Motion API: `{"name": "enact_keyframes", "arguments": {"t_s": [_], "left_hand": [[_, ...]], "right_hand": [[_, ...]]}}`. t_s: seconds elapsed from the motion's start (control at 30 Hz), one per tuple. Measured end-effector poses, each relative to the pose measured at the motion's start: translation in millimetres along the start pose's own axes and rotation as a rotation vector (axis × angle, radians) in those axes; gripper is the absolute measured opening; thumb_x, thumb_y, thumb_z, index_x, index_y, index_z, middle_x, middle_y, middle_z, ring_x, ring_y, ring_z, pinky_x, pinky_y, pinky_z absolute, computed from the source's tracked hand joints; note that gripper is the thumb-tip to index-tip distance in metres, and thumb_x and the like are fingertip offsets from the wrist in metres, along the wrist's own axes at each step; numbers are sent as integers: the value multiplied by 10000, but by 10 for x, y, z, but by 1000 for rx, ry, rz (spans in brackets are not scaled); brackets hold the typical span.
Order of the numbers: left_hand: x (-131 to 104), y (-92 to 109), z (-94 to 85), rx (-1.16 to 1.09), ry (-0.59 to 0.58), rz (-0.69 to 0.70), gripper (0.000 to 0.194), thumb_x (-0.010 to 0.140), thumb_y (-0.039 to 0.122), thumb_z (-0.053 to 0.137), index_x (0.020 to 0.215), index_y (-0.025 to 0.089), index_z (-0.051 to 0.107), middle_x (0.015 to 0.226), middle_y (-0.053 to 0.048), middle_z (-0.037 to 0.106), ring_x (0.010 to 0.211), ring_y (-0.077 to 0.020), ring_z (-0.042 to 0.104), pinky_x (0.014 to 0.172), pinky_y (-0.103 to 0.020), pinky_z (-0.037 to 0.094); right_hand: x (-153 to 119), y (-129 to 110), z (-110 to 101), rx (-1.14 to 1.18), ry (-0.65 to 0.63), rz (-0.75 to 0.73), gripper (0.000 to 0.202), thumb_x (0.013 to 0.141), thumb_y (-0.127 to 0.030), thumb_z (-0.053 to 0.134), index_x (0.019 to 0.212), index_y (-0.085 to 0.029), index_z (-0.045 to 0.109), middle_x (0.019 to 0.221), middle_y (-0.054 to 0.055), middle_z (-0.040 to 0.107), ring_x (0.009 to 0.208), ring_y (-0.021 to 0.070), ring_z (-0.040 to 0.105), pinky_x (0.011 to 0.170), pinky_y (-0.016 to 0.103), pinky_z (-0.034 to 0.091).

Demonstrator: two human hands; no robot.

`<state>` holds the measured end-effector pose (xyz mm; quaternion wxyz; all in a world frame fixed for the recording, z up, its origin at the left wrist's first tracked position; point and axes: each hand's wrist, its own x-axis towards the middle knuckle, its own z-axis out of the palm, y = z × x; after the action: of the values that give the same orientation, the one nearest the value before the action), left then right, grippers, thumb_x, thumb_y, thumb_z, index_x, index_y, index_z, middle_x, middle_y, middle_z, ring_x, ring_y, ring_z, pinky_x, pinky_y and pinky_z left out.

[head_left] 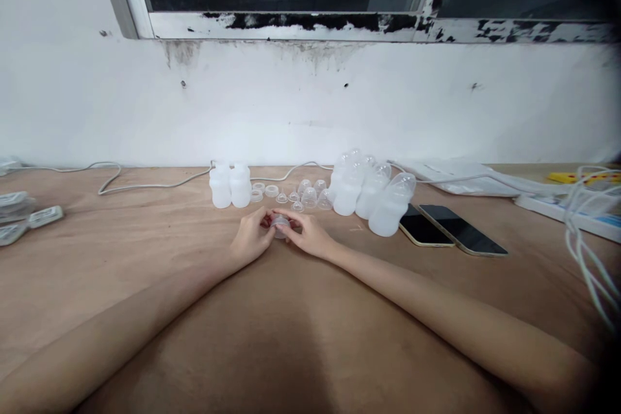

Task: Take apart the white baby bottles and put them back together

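Observation:
My left hand (255, 231) and my right hand (306, 233) meet near the middle of the wooden table. Between them, both sets of fingers grip a small clear round piece (280, 226), partly covered by the fingertips. Just behind lie whitish rings (272, 191), small clear nipples (282, 196) and several clear domed caps (309, 197). White bottles without caps (230, 186) stand behind my left hand. Beyond my right hand are several white bottles with clear domed caps (385, 210).
Two dark phones (463, 230) lie right of the capped bottles. A plastic bag (460, 178), a white power strip (572, 213) and looped cables (579, 233) are farther right. Small white cases (46, 216) sit at the far left. A thin cable (145, 186) runs along the wall.

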<state>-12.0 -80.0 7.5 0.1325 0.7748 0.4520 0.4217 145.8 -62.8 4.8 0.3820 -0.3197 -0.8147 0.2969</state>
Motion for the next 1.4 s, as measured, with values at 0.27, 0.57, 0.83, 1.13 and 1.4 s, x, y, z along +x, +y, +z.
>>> {"name": "enact_keyframes", "arguments": {"t_s": [0.27, 0.57, 0.83, 1.13, 1.4], "left_hand": [[108, -174, -276, 212, 147, 201, 286, 767, 281, 441, 1026, 166, 400, 1025, -82, 491, 976, -187, 469, 839, -326, 384], [423, -1111, -673, -9, 439, -330, 620, 553, 308, 673, 1072, 138, 379, 1131, -137, 445, 1087, -273, 402, 884, -420, 353], [325, -1028, -552, -21, 519, -450, 440, 580, 334, 634, 922, 123, 452, 970, -112, 513, 936, -265, 501, 802, -430, 403], [77, -244, -124, -73, 133, -38, 407, 700, 365, 552, 1034, 187, 402, 988, -60, 544, 893, -186, 533, 777, -315, 424], [44, -270, -49, -88, 8, -62, 408, 691, 374, 560, 1016, 180, 408, 1000, -50, 545, 883, -175, 533, 762, -298, 431]], "right_hand": [[52, 34, -46, 404, -11, 234, 413, 732, -338, 527, 1117, -189, 513, 846, 53, 584, 611, 106, 538, 351, 160, 401], [74, 65, -57, 607, 42, 318, 304, 792, -379, 428, 1010, -191, 526, 917, 67, 528, 638, 109, 559, 365, 162, 421], [66, 49, -72, 772, 108, 320, 363, 737, -292, 538, 1075, -249, 412, 868, 26, 540, 714, 147, 594, 453, 198, 455], [102, 68, -80, 970, 317, 326, 346, 699, -220, 576, 1013, -222, 430, 837, 10, 555, 768, 152, 601, 621, 255, 477], [106, 100, -72, 963, 311, 318, 308, 695, -241, 570, 983, -225, 462, 832, 5, 537, 748, 144, 591, 622, 266, 475]]}}
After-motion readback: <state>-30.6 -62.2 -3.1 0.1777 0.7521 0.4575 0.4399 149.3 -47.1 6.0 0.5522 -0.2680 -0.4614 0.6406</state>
